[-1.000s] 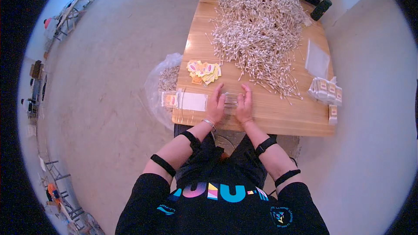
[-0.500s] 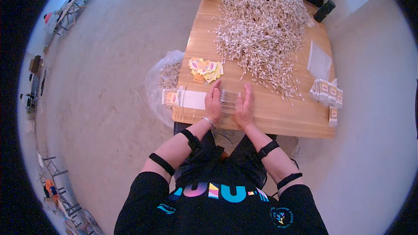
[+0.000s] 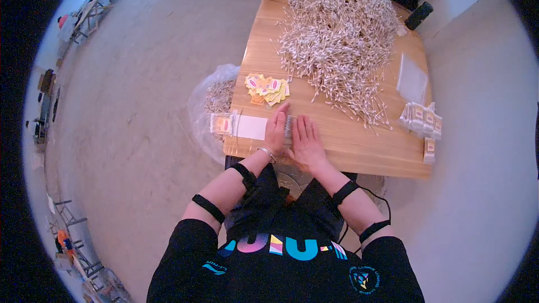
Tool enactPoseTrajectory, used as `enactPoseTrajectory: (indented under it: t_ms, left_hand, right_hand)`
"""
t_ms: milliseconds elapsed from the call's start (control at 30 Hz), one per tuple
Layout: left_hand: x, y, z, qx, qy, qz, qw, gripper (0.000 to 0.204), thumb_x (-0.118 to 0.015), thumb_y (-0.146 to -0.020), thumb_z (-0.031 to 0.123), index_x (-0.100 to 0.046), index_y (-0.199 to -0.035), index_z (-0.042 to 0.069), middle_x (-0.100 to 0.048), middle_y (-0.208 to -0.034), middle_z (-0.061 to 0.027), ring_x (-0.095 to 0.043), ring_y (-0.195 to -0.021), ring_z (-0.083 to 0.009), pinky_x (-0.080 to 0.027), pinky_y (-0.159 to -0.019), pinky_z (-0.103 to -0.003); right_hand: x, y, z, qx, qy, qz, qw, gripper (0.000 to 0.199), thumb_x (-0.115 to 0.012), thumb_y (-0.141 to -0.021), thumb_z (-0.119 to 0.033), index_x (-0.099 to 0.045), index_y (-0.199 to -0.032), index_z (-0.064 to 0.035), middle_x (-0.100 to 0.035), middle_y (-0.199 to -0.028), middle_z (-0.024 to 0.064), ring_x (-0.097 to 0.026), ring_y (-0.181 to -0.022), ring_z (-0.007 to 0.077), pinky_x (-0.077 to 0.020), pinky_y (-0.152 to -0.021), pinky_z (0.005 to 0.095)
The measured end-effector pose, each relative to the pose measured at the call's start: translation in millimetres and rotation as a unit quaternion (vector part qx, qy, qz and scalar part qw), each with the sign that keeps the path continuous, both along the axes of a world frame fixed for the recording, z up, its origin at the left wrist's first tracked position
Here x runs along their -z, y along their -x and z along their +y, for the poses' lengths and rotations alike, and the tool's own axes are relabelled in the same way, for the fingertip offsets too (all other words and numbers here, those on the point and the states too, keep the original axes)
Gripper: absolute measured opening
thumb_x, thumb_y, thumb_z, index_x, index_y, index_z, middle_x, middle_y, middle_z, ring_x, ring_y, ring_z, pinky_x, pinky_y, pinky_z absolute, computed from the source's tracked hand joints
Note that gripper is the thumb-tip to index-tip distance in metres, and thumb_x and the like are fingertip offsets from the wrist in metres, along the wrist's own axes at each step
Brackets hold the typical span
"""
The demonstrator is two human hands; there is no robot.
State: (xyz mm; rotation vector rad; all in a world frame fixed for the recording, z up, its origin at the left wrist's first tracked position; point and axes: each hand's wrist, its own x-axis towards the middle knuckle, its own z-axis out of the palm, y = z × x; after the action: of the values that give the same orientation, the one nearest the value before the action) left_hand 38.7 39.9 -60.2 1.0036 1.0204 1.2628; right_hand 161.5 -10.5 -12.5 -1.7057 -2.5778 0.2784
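A small row of cotton swabs (image 3: 289, 129) lies on the wooden table (image 3: 359, 148) between my two hands, mostly covered by them. My left hand (image 3: 275, 133) stands on edge against the row's left side, its fingers stretched out. Lying flat with the palm down, my right hand (image 3: 307, 145) rests over the row's right part, fingers straight. Left of my left hand is a white strip of card (image 3: 251, 128). At that strip's left end sits a clear pack of swabs (image 3: 222, 124) with an orange and white label.
A large heap of loose swabs (image 3: 342, 39) covers the table's far part. Yellow cards (image 3: 268, 88) lie beyond my left hand. Clear bags (image 3: 411, 78) and filled packs (image 3: 421, 119) are at the right edge. A plastic sack of swabs (image 3: 218, 98) stands left of the table.
My right hand has moved left and tipped from on edge to palm down, covering much of the swab row. The gap between my hands has narrowed. My left hand has hardly moved.
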Motion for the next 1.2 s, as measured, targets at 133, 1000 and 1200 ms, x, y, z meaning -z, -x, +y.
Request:
enactPoseTrajectory:
  t_ms: [133,1000,1200]
  left_hand:
    - [-7.9,-2.4,-1.1,0.001,-0.006,0.033,0.999,0.045,-0.035,-0.097,0.028,-0.042,-0.128,-0.004,-0.048,-0.129,-0.0156,-0.043,-0.121,-0.0215,-0.031,-0.102,-0.031]
    - [-1.0,-4.8,-2.5,-0.037,-0.03,0.03,0.998,0.044,-0.036,-0.097,0.027,-0.042,-0.128,-0.004,-0.048,-0.128,-0.015,-0.044,-0.12,-0.0216,-0.032,-0.101,-0.031]
    - [-0.6,-6.4,-3.3,-0.037,-0.027,-0.007,0.999,0.046,-0.036,-0.097,0.028,-0.04,-0.128,-0.005,-0.046,-0.129,-0.0157,-0.043,-0.12,-0.0222,-0.031,-0.103,-0.032]
  right_hand:
    - [7.2,-5.4,4.7,0.052,-0.029,0.046,0.997,0.074,-0.056,-0.08,-0.034,-0.025,-0.136,0.0026,-0.021,-0.142,0.0231,-0.013,-0.135,0.0364,-0.0104,-0.11,0.0468]
    - [26.6,-17.3,38.8,0.105,-0.134,0.238,0.956,0.021,-0.052,-0.083,-0.011,-0.059,-0.102,-0.0055,-0.044,-0.127,0.0158,-0.03,-0.126,0.0362,-0.023,-0.106,0.0443]
    - [19.6,-16.6,45.8,0.146,-0.193,0.199,0.95,0.028,-0.049,-0.083,-0.008,-0.055,-0.109,-0.0016,-0.046,-0.125,0.0165,-0.032,-0.124,0.0362,-0.0248,-0.105,0.0443]
